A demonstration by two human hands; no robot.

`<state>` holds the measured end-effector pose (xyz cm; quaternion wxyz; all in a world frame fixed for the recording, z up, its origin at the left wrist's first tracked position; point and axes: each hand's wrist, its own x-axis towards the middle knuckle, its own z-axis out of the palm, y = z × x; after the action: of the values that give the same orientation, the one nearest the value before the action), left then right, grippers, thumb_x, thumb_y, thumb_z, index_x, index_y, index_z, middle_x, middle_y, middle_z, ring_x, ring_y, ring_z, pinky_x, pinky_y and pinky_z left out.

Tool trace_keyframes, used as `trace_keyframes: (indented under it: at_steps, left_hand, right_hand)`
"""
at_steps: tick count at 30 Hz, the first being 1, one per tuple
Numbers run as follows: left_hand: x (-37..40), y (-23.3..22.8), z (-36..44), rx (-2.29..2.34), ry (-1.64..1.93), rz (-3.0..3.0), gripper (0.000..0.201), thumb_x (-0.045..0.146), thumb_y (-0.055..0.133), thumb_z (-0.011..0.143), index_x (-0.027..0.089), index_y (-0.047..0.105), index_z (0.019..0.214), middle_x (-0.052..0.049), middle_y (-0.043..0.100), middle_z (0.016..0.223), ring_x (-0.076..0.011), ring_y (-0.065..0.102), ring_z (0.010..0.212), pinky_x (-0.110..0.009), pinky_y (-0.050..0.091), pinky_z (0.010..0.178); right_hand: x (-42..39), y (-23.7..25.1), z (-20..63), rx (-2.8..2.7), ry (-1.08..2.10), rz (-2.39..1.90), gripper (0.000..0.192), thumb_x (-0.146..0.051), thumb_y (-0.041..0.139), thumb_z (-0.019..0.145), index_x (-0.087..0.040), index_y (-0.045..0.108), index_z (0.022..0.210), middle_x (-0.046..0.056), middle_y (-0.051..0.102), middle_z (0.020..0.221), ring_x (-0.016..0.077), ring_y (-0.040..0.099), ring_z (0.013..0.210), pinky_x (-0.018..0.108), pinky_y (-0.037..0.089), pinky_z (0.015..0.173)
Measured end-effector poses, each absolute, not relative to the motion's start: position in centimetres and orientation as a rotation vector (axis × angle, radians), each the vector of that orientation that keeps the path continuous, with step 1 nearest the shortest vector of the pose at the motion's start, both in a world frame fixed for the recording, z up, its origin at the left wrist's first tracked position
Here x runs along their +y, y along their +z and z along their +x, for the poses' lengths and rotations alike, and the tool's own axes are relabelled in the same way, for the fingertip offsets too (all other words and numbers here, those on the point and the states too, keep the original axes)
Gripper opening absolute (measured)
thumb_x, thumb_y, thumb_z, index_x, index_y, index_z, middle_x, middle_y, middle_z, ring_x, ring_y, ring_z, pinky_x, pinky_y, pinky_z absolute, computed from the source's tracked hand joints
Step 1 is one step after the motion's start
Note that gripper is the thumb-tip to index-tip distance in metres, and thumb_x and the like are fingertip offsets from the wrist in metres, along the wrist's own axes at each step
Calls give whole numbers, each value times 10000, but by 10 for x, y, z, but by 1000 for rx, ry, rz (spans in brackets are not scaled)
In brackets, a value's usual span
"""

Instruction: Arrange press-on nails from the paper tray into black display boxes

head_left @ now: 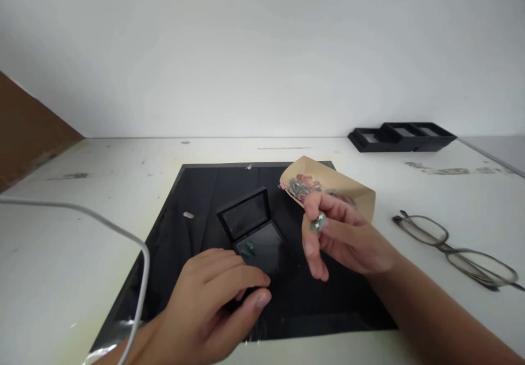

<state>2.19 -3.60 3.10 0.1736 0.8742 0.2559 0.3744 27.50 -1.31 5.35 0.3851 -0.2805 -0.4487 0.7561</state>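
Note:
A small black display box (256, 232) lies open on a black mat (197, 201), its lid tilted up at the back. A small green piece (248, 249) rests on its base. My left hand (213, 299) rests on the box's near edge, fingers curled against it. My right hand (344, 239) hovers to the right of the box and pinches a small green piece (318, 222) between thumb and fingers. Just behind that hand sits a brown paper tray (353, 190) with several small coloured pieces (302, 186) in it.
A pair of glasses (451, 250) lies on the white table at the right. Black box frames (402, 136) are stacked at the back right by the wall. A white cable (102, 222) curves across the left side. A tiny pale piece (188, 215) lies on the mat.

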Motion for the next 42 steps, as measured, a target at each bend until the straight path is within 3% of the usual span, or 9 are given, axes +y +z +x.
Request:
trace_keyframes:
  at_steps: [3,7,12,19,25,30,39,42]
  left_hand:
    - [-38,28,22,799,1170,2435,241,158,652,893,189,624,1131,48,599,674,-89,570,567,-228,458,576]
    - [-38,25,21,788,1218,2411,408,151,661,910,185,585,1309,48,590,712,-78,569,608,-211,479,603]
    - [-36,26,23,704,1267,2373,434,244,677,951,185,576,1369,50,586,688,-78,541,579,-212,450,557]
    - [-32,27,24,692,1290,2356,205,265,710,940,179,690,1126,60,591,598,-72,540,530,-206,431,526]
    - [-31,26,25,728,1298,2404,260,280,699,952,162,656,1180,67,632,604,-68,577,511,-197,463,530]
    - [-28,25,22,776,1217,2469,216,270,621,1001,190,648,1199,64,662,649,-73,625,550,-192,512,575]
    - [-25,23,18,742,1194,2459,264,234,610,1000,196,628,1261,61,660,667,-76,650,581,-193,532,593]
    - [-24,22,16,736,1197,2475,265,232,619,996,188,636,1256,60,656,665,-72,638,567,-191,519,577]
  right_hand:
    - [-17,51,267,-1128,2015,-662,311,-480,704,908,-245,501,919,-36,674,693,118,662,516,177,466,414]
    - [-21,42,255,-1147,2003,-612,237,-421,637,974,-207,560,908,-52,623,622,49,521,433,130,353,384]
    - [-25,33,239,-1197,2040,-678,246,-391,684,950,-166,614,878,-78,536,564,23,369,443,142,280,421]
    - [-27,20,225,-1232,2049,-766,328,-452,776,861,-156,638,840,-48,583,628,38,429,505,162,313,453]
    - [-27,16,222,-1294,1963,-817,390,-510,781,836,-130,691,825,-46,555,602,32,405,485,176,285,446]
    - [-26,12,221,-1302,1872,-934,457,-557,799,792,-126,745,934,-32,566,609,47,438,497,177,342,461]
    - [-22,22,229,-1279,1955,-732,350,-426,799,822,-148,797,1035,-32,580,606,40,449,481,168,378,468]
    - [-21,20,225,-1235,1944,-736,345,-437,825,796,-138,792,964,-29,584,622,37,450,475,168,363,449]
